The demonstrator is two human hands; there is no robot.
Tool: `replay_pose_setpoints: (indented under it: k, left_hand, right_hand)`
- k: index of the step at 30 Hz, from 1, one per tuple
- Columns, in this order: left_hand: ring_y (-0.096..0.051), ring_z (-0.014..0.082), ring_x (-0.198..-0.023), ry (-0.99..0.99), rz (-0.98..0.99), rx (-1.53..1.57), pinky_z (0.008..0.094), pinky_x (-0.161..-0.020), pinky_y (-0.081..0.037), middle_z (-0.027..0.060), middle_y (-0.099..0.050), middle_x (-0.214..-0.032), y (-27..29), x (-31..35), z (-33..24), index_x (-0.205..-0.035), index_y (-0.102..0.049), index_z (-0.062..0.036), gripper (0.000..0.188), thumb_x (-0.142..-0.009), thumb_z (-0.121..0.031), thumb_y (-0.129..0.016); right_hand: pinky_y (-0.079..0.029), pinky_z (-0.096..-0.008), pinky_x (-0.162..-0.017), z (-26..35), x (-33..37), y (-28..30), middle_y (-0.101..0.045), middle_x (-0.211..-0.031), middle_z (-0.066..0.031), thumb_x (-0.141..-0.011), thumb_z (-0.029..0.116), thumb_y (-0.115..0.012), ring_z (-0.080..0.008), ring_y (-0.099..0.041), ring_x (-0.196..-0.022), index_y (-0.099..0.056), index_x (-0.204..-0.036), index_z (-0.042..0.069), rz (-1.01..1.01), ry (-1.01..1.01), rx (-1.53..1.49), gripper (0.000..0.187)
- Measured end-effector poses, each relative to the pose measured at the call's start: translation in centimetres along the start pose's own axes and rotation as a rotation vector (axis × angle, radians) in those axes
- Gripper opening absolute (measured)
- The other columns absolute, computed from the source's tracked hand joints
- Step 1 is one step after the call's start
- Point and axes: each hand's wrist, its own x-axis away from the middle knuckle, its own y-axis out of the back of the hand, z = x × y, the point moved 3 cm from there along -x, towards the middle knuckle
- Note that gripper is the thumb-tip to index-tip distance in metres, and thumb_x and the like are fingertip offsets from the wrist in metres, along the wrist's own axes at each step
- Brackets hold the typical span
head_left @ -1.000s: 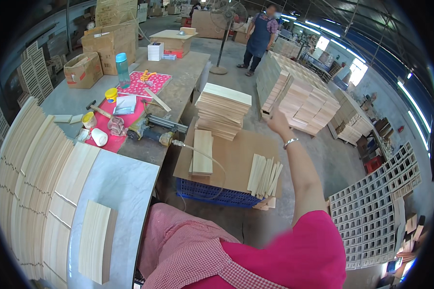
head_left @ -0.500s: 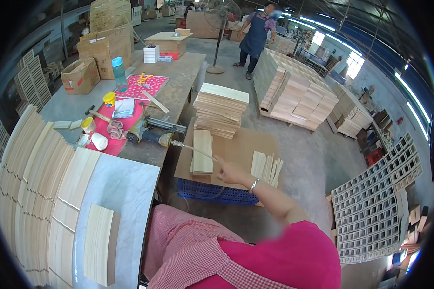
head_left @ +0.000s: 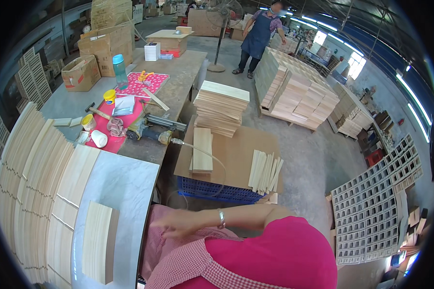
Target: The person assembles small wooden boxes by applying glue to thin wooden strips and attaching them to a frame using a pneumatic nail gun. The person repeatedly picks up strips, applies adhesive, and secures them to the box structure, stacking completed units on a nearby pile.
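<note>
My right hand is over the lap of the pink checked apron, close to the table's edge. Its fingers point left, loosely stretched and somewhat blurred, and nothing shows in them. A bracelet sits on that wrist. My left hand is out of sight. On the white marbled board to the left lies a stack of pale wooden slats. Beyond my right hand, a smaller stack of wood strips and a fan of loose slats rest on a cardboard sheet.
A blue crate supports the cardboard, which also bears a tall stack of boards. An air-hosed power tool, a hammer and a bottle occupy the table. Rows of panels line the left. A person stands beside palleted wood.
My right hand has left the hose by the wood strips and swung back and left to the apron. The hose now hangs in a loop. The person behind has shifted slightly.
</note>
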Motion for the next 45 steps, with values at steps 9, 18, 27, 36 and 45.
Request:
replay_pose_setpoints:
  k: [9,18,27,36,45]
  left_hand:
    - [-0.067,0.0243,-0.096,0.716,0.823,0.871,0.0364,-0.079,-0.053,0.0155,-0.070,-0.116,-7.7,9.9,-9.9,-0.133,-0.059,-0.0049,0.040,-0.099,-0.026,-0.066]
    - [-0.067,0.0236,-0.097,0.791,1.196,0.708,0.0361,-0.080,-0.053,0.0143,-0.069,-0.116,-15.0,12.4,-18.5,-0.132,-0.059,-0.0054,0.040,-0.098,-0.026,-0.066]
    - [-0.067,0.0230,-0.097,0.843,1.483,0.657,0.0358,-0.081,-0.054,0.0131,-0.069,-0.115,-21.7,18.3,-21.6,-0.131,-0.059,-0.0059,0.040,-0.097,-0.026,-0.066]
    - [-0.066,0.0224,-0.098,0.842,1.529,0.500,0.0355,-0.082,-0.054,0.0119,-0.068,-0.114,-23.7,19.3,-22.3,-0.130,-0.059,-0.0065,0.040,-0.095,-0.026,-0.067]
    - [-0.066,0.0218,-0.099,0.875,1.470,0.455,0.0352,-0.083,-0.055,0.0106,-0.068,-0.114,-22.4,18.1,-21.3,-0.129,-0.058,-0.0070,0.040,-0.094,-0.026,-0.067]
  right_hand:
    - [-0.052,-0.0398,-0.062,10.8,-8.0,-5.9,-0.068,-0.078,-0.0116,-0.077,0.017,-0.073,-0.0290,-0.066,-0.066,-0.073,-0.098,0.002,0.033,0.566,-0.355,0.025]
    - [-0.054,-0.0356,-0.068,8.7,-6.0,-5.8,-0.069,-0.087,-0.0144,-0.079,0.006,-0.065,-0.0281,-0.069,-0.078,-0.069,-0.092,0.000,0.023,0.554,-0.505,0.016]
    - [-0.056,-0.0280,-0.061,2.4,-1.8,0.1,-0.071,-0.081,-0.0078,-0.085,-0.004,-0.060,-0.0157,-0.069,-0.071,-0.066,-0.095,-0.004,-0.164,0.286,-0.661,0.011]
    - [-0.052,-0.0311,-0.063,1.0,2.3,4.5,-0.071,-0.076,-0.0120,-0.079,0.003,-0.065,-0.0186,-0.067,-0.068,-0.070,-0.087,-0.004,-0.348,0.326,-0.462,0.012]
    - [-0.050,-0.0321,-0.058,1.4,0.4,2.9,-0.067,-0.068,-0.0111,-0.075,0.005,-0.065,-0.0193,-0.064,-0.061,-0.069,-0.079,-0.002,-0.313,0.349,-0.305,0.009]
